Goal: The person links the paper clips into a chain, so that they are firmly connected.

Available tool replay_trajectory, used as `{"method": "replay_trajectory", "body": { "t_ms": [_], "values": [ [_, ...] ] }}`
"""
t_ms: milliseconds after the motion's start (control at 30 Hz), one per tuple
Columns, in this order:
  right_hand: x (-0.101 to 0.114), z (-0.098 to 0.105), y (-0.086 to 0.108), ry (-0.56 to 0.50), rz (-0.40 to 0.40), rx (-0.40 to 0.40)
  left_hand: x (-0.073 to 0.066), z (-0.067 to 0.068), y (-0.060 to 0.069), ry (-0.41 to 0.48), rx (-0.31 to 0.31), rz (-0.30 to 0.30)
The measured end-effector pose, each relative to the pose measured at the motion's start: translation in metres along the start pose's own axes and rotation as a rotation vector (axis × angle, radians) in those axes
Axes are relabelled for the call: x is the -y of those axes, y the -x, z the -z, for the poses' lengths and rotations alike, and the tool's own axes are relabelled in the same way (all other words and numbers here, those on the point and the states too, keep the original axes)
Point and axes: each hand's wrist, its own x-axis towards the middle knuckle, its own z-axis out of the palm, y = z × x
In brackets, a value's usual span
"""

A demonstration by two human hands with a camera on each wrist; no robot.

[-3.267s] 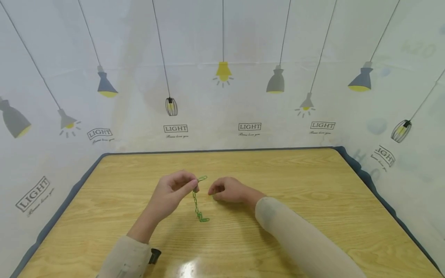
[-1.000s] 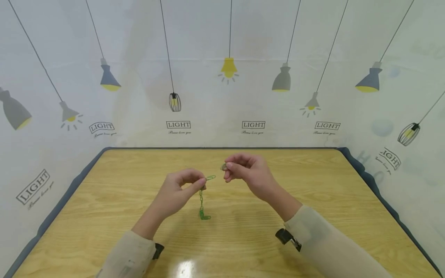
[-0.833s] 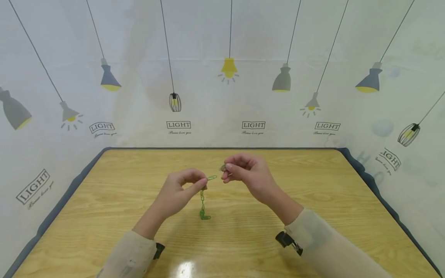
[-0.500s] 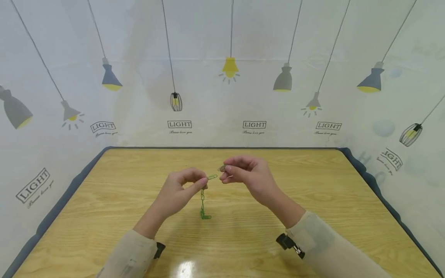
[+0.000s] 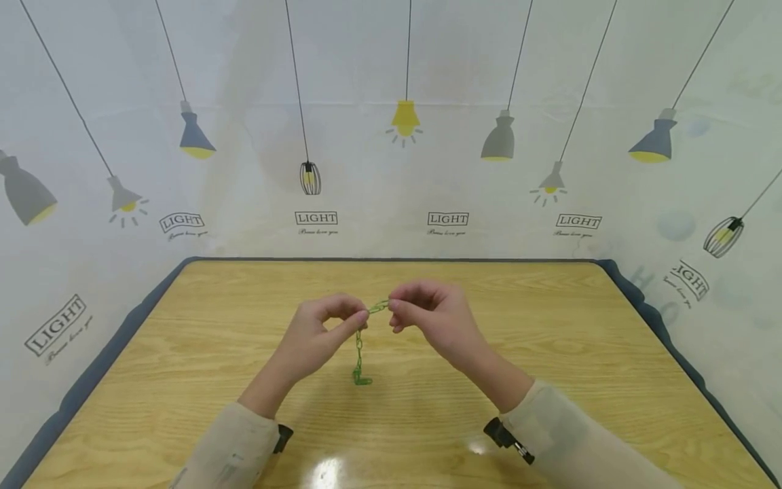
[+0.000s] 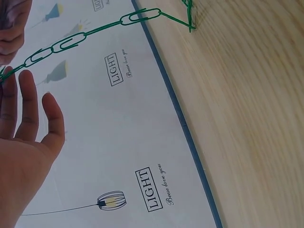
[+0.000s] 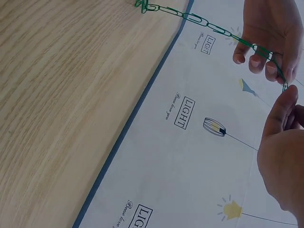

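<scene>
A chain of green paper clips (image 5: 359, 344) hangs from my left hand (image 5: 308, 339), whose thumb and forefinger pinch it near its upper end. Its lower end lies bunched on the table. Across from it, my right hand (image 5: 442, 326) pinches a green paper clip (image 5: 384, 304) between thumb and fingertips. That clip meets the chain's top clip in the narrow gap between the hands; whether the two are fully hooked cannot be told. In the left wrist view the linked chain (image 6: 69, 43) slants down to the table. The right wrist view shows a clip (image 7: 285, 87) at my right fingertips.
The wood-grain table (image 5: 550, 339) spreads beneath both hands, bordered by a dark blue edge (image 5: 391, 259). A white backdrop (image 5: 360, 61) printed with lamps rises behind and at the sides. Black wrist straps (image 5: 502, 435) show at the sleeves.
My right hand has risen from the tabletop with a paper clip and moved left and slightly down to meet the chain's top clip. My left hand keeps its pinch, drifting slightly right.
</scene>
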Motion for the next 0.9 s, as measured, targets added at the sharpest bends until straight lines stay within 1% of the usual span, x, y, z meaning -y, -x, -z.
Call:
{"method": "replay_trajectory", "body": {
  "t_ms": [200, 367, 700, 900],
  "values": [
    [0.0022, -0.0079, 0.0018, -0.006, -0.025, -0.021, -0.0002, -0.0014, -0.0014, -0.040, -0.033, -0.048],
    [0.0024, -0.0099, 0.0023, -0.007, -0.053, -0.036, 0.0002, -0.0025, -0.0020, -0.052, -0.048, -0.091],
    [0.0046, -0.0060, 0.0052, 0.020, -0.101, -0.067, -0.0011, -0.0044, -0.0038, -0.097, -0.054, -0.220],
    [0.0063, -0.0025, 0.0055, 0.034, -0.135, -0.073, 0.0007, -0.0071, -0.0060, -0.114, -0.068, -0.299]
  ]
}}
